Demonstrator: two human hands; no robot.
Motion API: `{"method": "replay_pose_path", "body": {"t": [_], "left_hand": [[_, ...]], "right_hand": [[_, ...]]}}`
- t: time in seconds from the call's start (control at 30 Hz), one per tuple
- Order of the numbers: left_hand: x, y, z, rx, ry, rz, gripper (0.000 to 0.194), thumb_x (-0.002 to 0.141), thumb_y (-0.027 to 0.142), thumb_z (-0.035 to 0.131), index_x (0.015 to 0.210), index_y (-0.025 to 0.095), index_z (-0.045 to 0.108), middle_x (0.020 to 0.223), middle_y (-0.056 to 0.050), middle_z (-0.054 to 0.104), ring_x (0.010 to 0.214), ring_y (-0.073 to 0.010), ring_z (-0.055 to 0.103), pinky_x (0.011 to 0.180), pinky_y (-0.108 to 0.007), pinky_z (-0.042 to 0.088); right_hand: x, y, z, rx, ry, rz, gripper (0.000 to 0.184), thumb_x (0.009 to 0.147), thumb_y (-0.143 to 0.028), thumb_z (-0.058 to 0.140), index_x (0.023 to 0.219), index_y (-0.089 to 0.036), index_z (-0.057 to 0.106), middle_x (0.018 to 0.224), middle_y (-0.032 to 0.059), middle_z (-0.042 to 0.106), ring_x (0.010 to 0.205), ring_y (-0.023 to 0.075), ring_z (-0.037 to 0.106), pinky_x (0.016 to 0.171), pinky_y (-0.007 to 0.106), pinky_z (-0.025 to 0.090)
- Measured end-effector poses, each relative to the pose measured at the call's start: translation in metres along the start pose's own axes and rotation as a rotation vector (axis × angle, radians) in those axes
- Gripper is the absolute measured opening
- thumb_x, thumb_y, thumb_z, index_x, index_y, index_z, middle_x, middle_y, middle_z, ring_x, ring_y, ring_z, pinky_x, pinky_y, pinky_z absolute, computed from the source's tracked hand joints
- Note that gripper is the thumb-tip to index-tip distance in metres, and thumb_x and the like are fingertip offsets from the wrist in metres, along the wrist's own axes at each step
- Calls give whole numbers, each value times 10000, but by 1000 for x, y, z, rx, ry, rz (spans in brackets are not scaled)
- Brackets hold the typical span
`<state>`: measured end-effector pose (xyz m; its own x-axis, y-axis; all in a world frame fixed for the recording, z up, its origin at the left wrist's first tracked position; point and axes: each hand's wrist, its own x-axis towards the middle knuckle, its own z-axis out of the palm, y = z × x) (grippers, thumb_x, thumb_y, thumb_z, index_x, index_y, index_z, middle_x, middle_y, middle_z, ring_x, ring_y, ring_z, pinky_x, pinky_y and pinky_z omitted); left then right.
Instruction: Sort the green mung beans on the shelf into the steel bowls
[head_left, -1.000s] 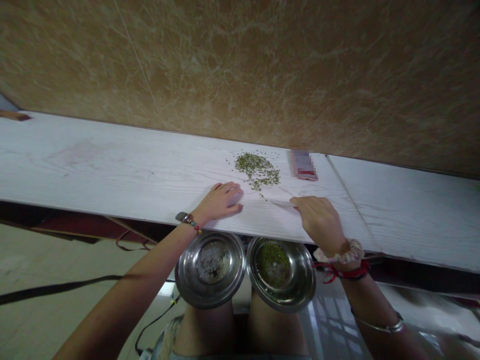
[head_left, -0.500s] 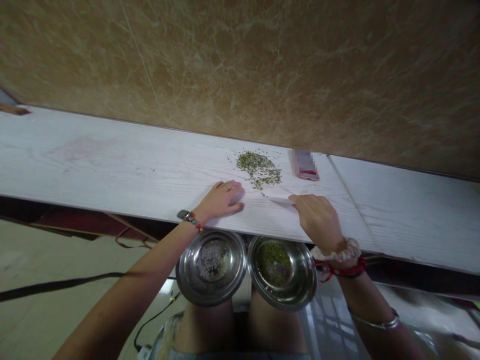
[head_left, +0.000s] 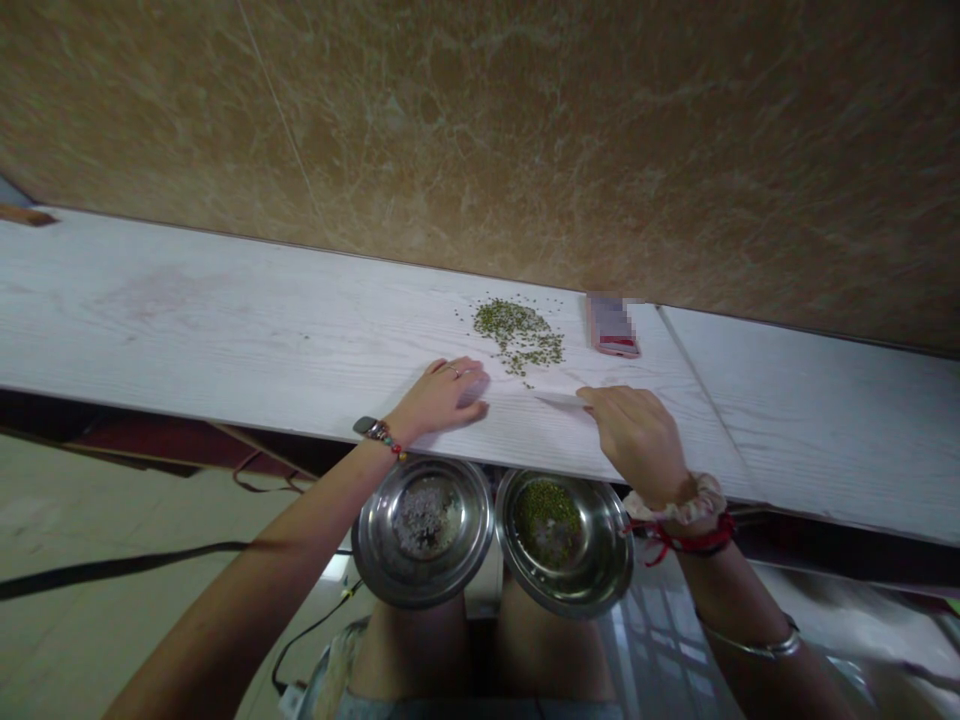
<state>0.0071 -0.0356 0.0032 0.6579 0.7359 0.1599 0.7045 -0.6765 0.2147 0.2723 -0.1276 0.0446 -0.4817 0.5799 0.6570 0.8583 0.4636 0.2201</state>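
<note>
A small heap of green beans [head_left: 517, 335] lies on the white wooden tabletop [head_left: 225, 330]. My left hand [head_left: 444, 397] rests on the table just left of and below the heap, fingers curled and pressed together, a ring on one finger. My right hand [head_left: 636, 432] is closed on a thin white flat piece [head_left: 561, 399], pinched at its right end, its tip pointing left below the beans. On my knees, under the table's front edge, sit two steel bowls: the left bowl [head_left: 422, 532] holds pale grains, the right bowl [head_left: 564, 542] holds green beans.
A pink phone [head_left: 613, 328] lies on the table right of the beans, by the marbled brown wall. A seam splits the tabletop at right [head_left: 694, 385]. A black cable [head_left: 112, 568] runs over the floor at left.
Both hands have stayed almost in place. The view has shifted slightly, and the white piece in my right hand sits a little higher and nearer the beans.
</note>
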Motion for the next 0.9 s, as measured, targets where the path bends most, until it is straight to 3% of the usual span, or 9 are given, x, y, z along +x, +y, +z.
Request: {"method": "replay_pose_path", "body": {"t": [0.4,0.73,0.9], "left_hand": [[0,-3,2,7,16,25,410,906,435,526,1250,215,562,1427,-96,529,1327,-270,463,1108,-480,345],[0,-1,1,11,-8,-1,417,919,440,527,1265,210,552,1445,-95,513,1346,-268,443,1121,-479,321],[0,-2,1,-8,-5,-3,426,911,441,532,1265,204,551,1439,-103,515,1336,-279,449,1123,-485,312]], "right_hand": [[6,-5,6,-44,-49,11,228,897,-63,472,976,-162,661,809,50,720,744,182,588,686,321,375],[9,-10,-2,-43,11,-2,193,907,-78,477,964,-142,650,746,49,689,713,179,563,672,311,373],[7,-10,1,-45,-51,15,235,893,-71,463,981,-177,654,765,48,690,726,183,569,687,324,371]]}}
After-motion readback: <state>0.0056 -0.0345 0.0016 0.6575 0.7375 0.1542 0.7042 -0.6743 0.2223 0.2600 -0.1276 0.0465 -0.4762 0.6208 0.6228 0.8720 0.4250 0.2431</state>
